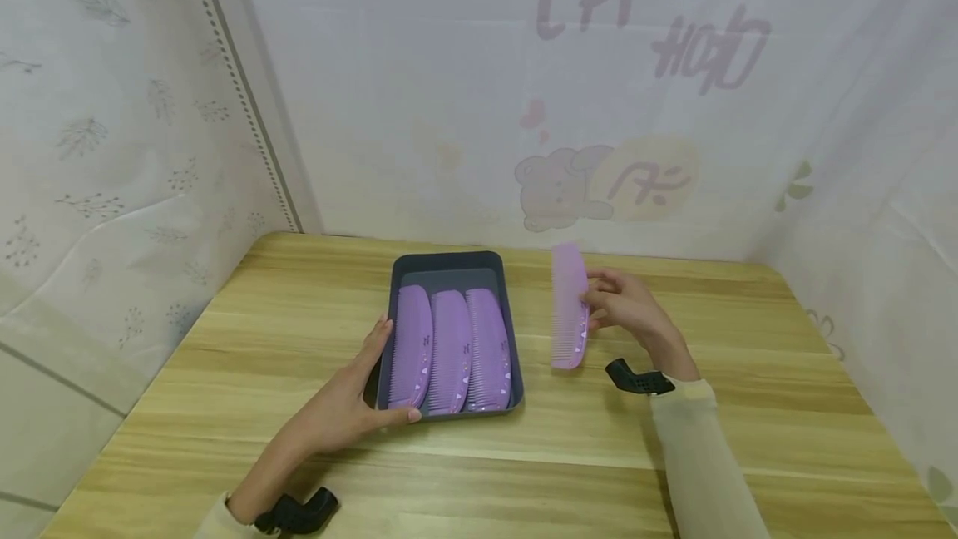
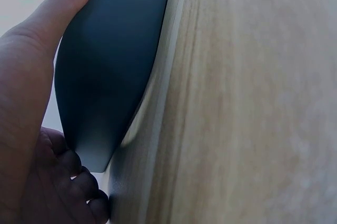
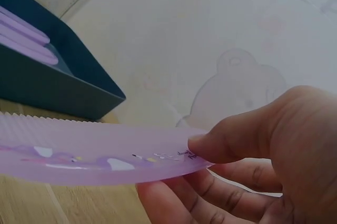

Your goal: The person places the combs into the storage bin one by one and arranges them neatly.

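A dark grey rectangular tray (image 1: 449,278) stands on the table with three purple combs (image 1: 488,348) side by side in it, teeth toward the left. My left hand (image 1: 340,406) holds the tray by its near left corner, the thumb on the near rim and the fingers along the left side. Right of the tray, my right hand (image 1: 624,306) pinches a fourth-like matching purple comb (image 1: 570,306) by its smooth back, between thumb and fingers. This comb is held upright above the table, its teeth facing the tray. White decorations and small lettering show along its back in the right wrist view.
The wood-grain table (image 1: 554,472) ends at a pale printed cloth (image 1: 419,106) behind and at both sides. A black wrist mount (image 1: 638,378) sits on the right wrist, and another black mount (image 1: 299,512) on the left.
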The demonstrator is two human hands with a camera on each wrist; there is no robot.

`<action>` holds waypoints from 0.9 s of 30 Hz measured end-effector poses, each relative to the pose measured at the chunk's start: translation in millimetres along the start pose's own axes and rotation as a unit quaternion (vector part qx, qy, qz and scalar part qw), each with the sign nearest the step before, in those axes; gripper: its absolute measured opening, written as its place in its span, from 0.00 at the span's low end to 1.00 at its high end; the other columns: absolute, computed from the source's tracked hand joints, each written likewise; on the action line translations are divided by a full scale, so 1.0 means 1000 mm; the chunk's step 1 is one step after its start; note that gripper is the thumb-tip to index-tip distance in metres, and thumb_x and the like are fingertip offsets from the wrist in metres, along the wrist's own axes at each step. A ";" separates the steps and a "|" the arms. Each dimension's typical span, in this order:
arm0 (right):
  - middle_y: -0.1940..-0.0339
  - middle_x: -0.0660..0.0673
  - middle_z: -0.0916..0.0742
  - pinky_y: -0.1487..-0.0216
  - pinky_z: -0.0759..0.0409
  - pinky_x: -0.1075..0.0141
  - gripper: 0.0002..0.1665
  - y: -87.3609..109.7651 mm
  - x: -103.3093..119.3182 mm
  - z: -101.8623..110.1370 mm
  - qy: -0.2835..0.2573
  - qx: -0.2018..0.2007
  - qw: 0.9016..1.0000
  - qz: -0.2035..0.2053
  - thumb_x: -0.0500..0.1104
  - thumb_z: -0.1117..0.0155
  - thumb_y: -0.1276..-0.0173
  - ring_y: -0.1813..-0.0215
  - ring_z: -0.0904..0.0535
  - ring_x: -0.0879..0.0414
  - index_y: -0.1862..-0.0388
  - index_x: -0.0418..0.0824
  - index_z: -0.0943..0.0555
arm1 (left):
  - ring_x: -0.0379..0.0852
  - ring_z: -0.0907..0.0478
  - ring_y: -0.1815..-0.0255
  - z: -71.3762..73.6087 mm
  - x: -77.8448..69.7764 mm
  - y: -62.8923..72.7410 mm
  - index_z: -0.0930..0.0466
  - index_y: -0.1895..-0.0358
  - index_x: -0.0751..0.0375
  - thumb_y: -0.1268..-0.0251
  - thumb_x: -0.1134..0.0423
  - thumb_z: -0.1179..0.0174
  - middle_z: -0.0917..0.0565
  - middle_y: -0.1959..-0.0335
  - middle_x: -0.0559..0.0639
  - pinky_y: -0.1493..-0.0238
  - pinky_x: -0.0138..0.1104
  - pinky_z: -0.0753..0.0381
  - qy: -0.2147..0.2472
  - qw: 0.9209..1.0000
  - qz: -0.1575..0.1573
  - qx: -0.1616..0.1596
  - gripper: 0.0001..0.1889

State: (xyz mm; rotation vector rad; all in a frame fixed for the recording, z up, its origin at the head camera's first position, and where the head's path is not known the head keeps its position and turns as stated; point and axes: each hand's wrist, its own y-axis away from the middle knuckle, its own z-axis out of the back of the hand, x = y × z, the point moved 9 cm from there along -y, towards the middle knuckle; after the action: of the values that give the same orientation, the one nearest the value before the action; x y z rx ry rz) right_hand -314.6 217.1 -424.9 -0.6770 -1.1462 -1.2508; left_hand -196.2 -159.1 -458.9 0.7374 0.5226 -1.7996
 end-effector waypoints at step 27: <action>0.54 0.37 0.14 0.63 0.10 0.56 0.31 -0.005 0.016 -0.040 -0.025 0.042 0.999 0.018 0.33 0.40 0.26 0.59 0.14 0.51 0.26 0.34 0.32 | 0.64 0.54 0.15 0.000 0.001 -0.001 0.69 0.15 0.45 0.51 0.28 0.29 0.64 0.13 0.54 0.23 0.64 0.43 -0.002 1.000 -0.003 -0.001 0.70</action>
State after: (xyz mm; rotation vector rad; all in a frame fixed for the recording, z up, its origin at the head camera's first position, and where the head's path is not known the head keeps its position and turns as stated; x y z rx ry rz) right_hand -309.0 174.0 -424.6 -0.6668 -1.2166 -1.1532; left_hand -197.2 -159.6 -459.5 0.7323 0.5250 -1.8063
